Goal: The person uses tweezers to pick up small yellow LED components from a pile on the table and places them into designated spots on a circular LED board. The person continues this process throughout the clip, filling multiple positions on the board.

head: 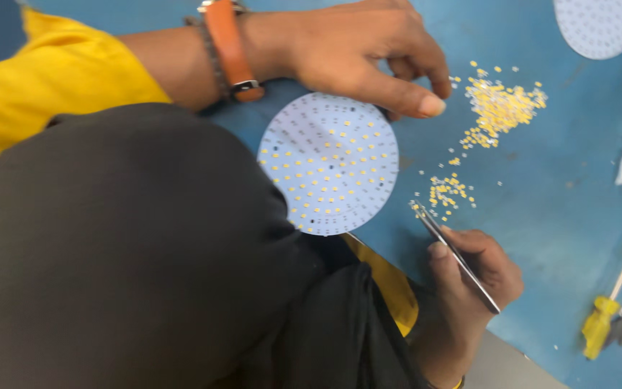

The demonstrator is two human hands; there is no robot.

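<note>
A round white circuit board (329, 162) dotted with small yellow chips lies flat on the blue table (556, 209), and the left hand (358, 50) steadies its upper edge with fingers curled. The right hand (469, 277) pinches slim metal tweezers (455, 256), long axis running diagonally, tips pointing up-left into the loose yellow chips (448, 191) beside the board.

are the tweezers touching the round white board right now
Apart. The head view shows the tweezers, held in the right hand, with their tips at the small yellow chips, and a strip of blue table between them and the round white board.
</note>
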